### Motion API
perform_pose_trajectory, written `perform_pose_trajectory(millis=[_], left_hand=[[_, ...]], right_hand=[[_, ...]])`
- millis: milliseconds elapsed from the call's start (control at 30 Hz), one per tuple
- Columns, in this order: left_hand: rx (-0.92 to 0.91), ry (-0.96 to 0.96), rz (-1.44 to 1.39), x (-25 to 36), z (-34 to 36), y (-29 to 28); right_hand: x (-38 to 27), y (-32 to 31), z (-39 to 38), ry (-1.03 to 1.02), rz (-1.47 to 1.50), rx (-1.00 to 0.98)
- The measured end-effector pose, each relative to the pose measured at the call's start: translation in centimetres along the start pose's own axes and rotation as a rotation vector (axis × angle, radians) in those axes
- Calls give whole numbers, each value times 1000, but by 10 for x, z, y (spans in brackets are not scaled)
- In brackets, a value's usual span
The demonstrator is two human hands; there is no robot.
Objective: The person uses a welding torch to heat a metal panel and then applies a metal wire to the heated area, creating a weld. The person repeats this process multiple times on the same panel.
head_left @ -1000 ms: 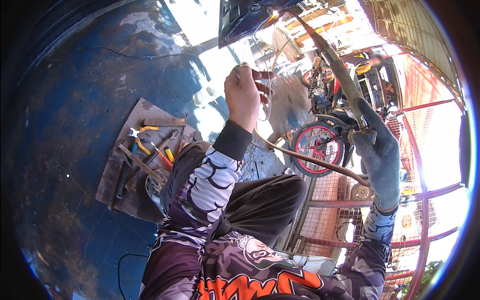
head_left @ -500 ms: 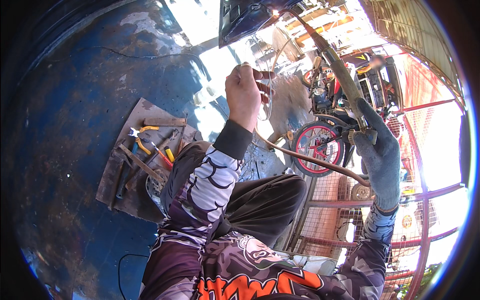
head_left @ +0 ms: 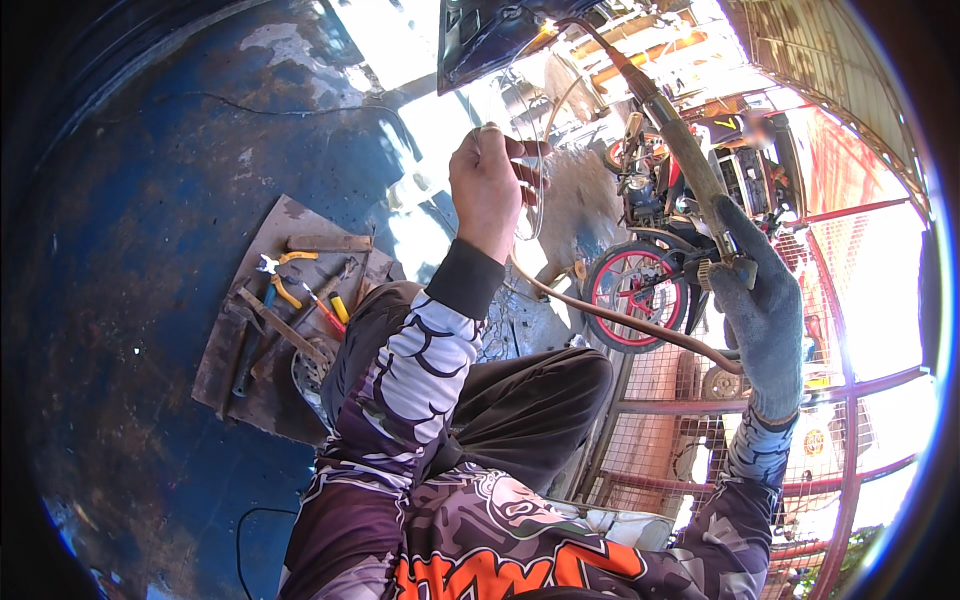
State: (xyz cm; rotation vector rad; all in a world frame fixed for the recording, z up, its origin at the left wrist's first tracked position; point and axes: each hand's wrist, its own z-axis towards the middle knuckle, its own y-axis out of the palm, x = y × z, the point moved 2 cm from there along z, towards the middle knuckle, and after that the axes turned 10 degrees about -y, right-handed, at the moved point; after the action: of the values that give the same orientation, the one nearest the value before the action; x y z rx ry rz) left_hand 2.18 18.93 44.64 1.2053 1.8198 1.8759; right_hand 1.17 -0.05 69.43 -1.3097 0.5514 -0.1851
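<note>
My gloved right hand is wrapped round the handle of a gas welding torch. The torch slants up and left, and its bent nozzle ends in a bright glow at the edge of a dark, glossy panel. A brown hose curves from the handle end. My bare left hand is closed at the centre top, pinching a thin looped wire. The wire runs up toward the glow; its far end is lost in glare.
At left, a worn board on the blue floor carries pliers, a hammer and other tools. A motorcycle and another person are beyond my right hand, by a mesh fence.
The glow at the torch tip looks slightly larger and more orange. Both hands stay nearly still. The person in the background has shifted slightly.
</note>
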Motion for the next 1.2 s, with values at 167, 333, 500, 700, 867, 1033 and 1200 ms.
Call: perform_pose_trajectory(millis=[167, 333, 500, 700, 867, 1033, 1200], left_hand=[[1, 8, 12, 0, 1, 0], [-8, 2, 15, 0, 1, 0], [-3, 14, 14, 1, 0, 1], [-5, 9, 6, 1, 0, 0], [-2, 10, 22, 0, 1, -1], [7, 7, 23, -1, 2, 0], [2, 1, 16, 0, 1, 0]], right_hand=[[0, -1, -1, -9, -27, -1], [-2, 0, -1, -5, -38, 1], [-3, 0, 0, 6, -57, 10], [-2, 1, -1, 5, -32, 12], [-1, 1, -1, 7, -20, 7], [-2, 1, 0, 4, -27, 3], [-1, 2, -1, 17, -10, 14]])
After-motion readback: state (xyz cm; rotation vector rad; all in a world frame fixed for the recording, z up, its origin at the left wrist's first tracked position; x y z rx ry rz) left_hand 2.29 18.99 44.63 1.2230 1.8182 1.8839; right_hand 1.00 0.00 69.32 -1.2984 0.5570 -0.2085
